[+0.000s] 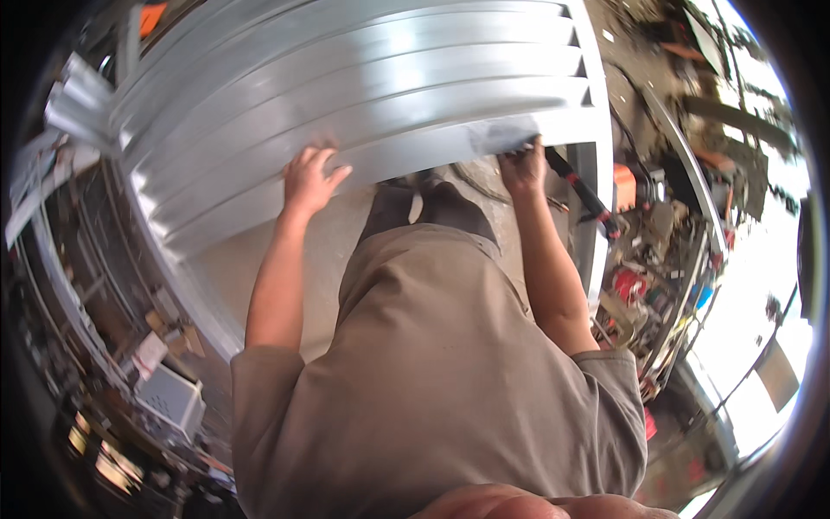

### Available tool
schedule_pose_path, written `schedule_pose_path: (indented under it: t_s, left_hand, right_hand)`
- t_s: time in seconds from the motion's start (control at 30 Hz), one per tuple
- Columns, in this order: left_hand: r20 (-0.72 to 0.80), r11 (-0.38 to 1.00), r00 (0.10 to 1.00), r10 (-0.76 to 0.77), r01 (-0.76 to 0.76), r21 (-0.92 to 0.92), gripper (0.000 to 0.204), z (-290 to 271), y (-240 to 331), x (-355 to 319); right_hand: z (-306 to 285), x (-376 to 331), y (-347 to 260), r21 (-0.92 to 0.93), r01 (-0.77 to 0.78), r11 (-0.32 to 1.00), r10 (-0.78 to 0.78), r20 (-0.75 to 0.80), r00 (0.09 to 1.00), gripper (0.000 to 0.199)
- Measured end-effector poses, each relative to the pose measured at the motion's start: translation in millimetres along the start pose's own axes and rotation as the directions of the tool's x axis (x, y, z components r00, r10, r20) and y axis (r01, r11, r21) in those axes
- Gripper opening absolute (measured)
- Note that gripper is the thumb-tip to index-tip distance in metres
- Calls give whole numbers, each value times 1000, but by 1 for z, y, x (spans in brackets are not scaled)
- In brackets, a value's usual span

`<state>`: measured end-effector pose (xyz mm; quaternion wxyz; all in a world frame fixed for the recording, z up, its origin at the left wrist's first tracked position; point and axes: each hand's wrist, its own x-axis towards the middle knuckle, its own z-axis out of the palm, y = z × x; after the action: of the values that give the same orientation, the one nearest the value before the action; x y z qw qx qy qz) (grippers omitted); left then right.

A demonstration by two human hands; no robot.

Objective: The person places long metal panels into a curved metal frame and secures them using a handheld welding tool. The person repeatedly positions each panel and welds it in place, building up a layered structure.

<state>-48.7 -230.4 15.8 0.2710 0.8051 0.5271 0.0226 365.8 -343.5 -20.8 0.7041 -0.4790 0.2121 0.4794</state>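
Note:
In front of me stands a large silvery metal panel [363,112] of several overlapping slats set in a frame. My left hand [309,180] is over the nearest slat [406,154], left of its middle. Its fingers are spread and partly blurred, with nothing seen in them. At the right end of that slat, my right hand [523,166] is closed by the lower edge. Dark material shows at its fingers, but what it grips is unclear. A grey smeared patch [501,134] lies on the slat just above it. Beside this hand is a black bar-like tool with a red end [592,203].
The panel's right frame post [596,121] and left frame rail [177,272] flank me. Cluttered tools and a red coil [629,285] lie to the right. A light grey box [170,400] and metal lengths [65,259] are on the left.

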Motion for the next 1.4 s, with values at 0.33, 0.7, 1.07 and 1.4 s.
schedule_pose_path:
  t_s: [0.33,0.7,1.07,1.4]
  left_hand:
    - [90,993,993,-76,84,-84,44,-17,4,16]
    - [131,995,988,-86,92,-47,46,2,-9,30]
    - [75,981,994,-77,62,186,60,21,-1,17]
    - [46,986,989,-141,136,92,58,34,-6,10]
  right_hand:
    - [12,-13,-1,54,26,998,-26,-1,1000,48]
    - [8,8,5,58,-5,998,10,-92,996,50]
    - [-3,20,9,72,-37,997,43,-79,996,53]
    - [-6,20,14,57,-21,998,29,-143,989,55]
